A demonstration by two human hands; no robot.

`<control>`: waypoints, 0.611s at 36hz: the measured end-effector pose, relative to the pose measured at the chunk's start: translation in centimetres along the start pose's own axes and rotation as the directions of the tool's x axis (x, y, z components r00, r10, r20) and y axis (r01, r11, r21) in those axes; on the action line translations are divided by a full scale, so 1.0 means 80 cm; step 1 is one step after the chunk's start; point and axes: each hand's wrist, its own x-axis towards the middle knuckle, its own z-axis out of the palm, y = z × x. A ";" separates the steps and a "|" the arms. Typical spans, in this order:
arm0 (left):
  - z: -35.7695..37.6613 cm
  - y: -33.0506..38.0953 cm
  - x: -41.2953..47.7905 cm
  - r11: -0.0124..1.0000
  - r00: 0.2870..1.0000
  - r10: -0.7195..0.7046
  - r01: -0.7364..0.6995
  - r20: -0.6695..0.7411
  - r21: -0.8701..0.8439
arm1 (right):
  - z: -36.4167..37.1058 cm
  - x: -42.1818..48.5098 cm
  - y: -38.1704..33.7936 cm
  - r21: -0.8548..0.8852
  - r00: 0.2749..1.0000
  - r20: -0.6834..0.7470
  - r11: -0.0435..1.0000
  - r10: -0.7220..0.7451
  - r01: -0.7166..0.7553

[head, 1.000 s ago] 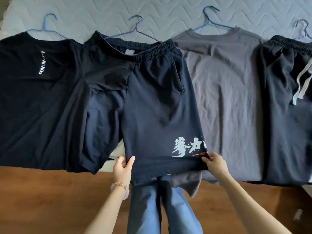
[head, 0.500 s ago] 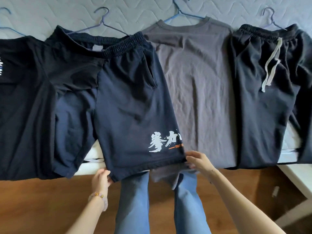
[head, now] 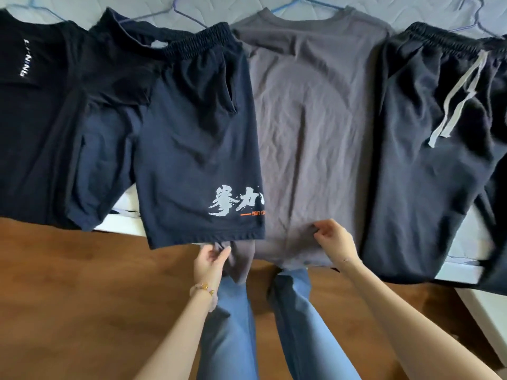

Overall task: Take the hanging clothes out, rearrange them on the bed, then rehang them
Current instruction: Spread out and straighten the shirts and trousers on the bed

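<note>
Several garments on hangers lie side by side on the bed. From the left: a black T-shirt (head: 30,119) with white lettering, navy shorts (head: 197,149) with white characters printed near the hem, a grey T-shirt (head: 310,127), and black pants (head: 428,160) with a pale drawstring. My left hand (head: 210,263) pinches the grey T-shirt's lower left corner, just under the hem of the navy shorts. My right hand (head: 336,241) pinches the grey T-shirt's fabric near its bottom hem. The shorts overlap the grey shirt's left edge.
The bed's quilted pale cover (head: 233,9) shows at the top, with hanger hooks (head: 472,12) poking out above the clothes. The bed's white edge (head: 466,270) runs along the right. Brown wooden floor (head: 82,297) lies below. My legs in blue jeans (head: 296,325) stand against the bed.
Both hands left the hem of the navy shorts and moved right onto the grey T-shirt's lower edge. The view shifted slightly back to the left.
</note>
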 end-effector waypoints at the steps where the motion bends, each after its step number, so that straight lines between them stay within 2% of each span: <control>1: 0.004 0.001 0.000 0.999 0.998 0.029 -0.028 -0.047 0.015 | -0.002 0.002 0.001 -0.020 1.000 0.014 1.000 -0.010 0.010; 5: 0.004 0.007 0.007 0.990 0.979 0.117 -0.102 -0.166 0.096 | -0.005 0.004 0.002 -0.060 0.996 0.066 0.996 -0.061 0.065; 10: -0.039 0.014 0.027 0.991 0.934 0.115 -0.083 -0.337 0.107 | -0.005 0.011 0.006 -0.094 0.992 0.093 0.992 -0.081 0.089; 16: -0.066 0.030 0.034 0.958 0.887 0.221 -0.119 -0.405 0.262 | -0.006 0.015 0.008 -0.106 0.989 0.107 0.988 -0.097 0.109; 19: -0.071 0.039 0.035 0.959 0.849 0.192 -0.057 -0.492 0.277 | -0.007 0.014 0.009 -0.110 0.986 0.127 0.986 -0.112 0.127; 22: -0.075 0.041 0.041 0.960 0.864 0.132 0.010 -0.486 0.279 | -0.009 0.015 0.009 -0.117 0.984 0.131 0.984 -0.119 0.134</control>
